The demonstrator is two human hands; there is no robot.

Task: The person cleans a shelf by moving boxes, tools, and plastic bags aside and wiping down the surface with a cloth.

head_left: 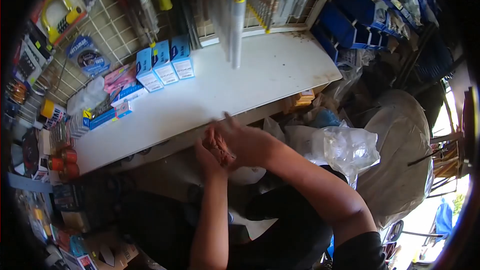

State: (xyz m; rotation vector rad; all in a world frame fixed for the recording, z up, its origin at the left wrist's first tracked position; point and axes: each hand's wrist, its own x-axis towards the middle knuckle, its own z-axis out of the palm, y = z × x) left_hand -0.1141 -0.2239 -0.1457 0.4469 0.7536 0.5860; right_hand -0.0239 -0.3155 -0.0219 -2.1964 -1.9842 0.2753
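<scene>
In front of the white shelf's near edge, my left hand (206,157) is cupped, closed around a small reddish-brown, lumpy bundle (218,147) whose kind I cannot make out. My right hand (245,140) comes over from the right, close against the bundle. Its fingers are smeared by motion, with one or two pointing up toward the shelf edge, so their grip does not show. Both hands are above my dark-clothed legs.
On the white shelf (200,95) stand several light-blue boxes (162,65). Long packaged items (237,30) hang from the wire rack over it. Blue bins (345,25) are at the upper right. Clear plastic bags (350,147) and a round covered object (400,155) sit right of my arm.
</scene>
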